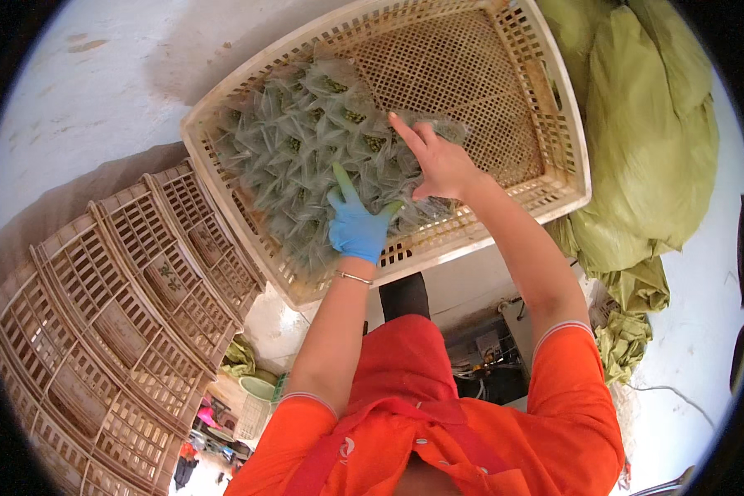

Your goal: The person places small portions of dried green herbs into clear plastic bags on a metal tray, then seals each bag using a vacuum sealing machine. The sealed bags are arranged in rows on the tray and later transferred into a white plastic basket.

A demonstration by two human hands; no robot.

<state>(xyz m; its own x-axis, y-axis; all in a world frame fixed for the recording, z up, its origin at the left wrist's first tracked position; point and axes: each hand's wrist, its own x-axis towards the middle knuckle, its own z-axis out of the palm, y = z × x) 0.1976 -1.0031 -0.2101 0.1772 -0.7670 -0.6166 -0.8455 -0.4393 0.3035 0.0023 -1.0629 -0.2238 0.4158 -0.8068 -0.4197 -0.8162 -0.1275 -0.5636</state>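
Observation:
Many small clear plastic bags with green contents [306, 132] stand packed together in the left part of a large cream plastic crate [583, 157]. What exactly is in the bags is too small to tell. My left hand [359, 227], in a blue glove with green fingertips, rests at the near side of the bags, its index finger and thumb spread. To its right, my bare right hand [445, 165] lies over the bags along the right edge of the group, index finger stretched out and thumb apart. Between the two hands, a few bags are partly hidden.
Stacked brown slatted crates [116, 306] stand at the left. Large yellow-green sacks [645, 140] bulge against the crate's right side, with a crumpled sack [624, 343] below. A box with cables and small parts [488, 355] sits low beneath the crate, beside my red apron [405, 355].

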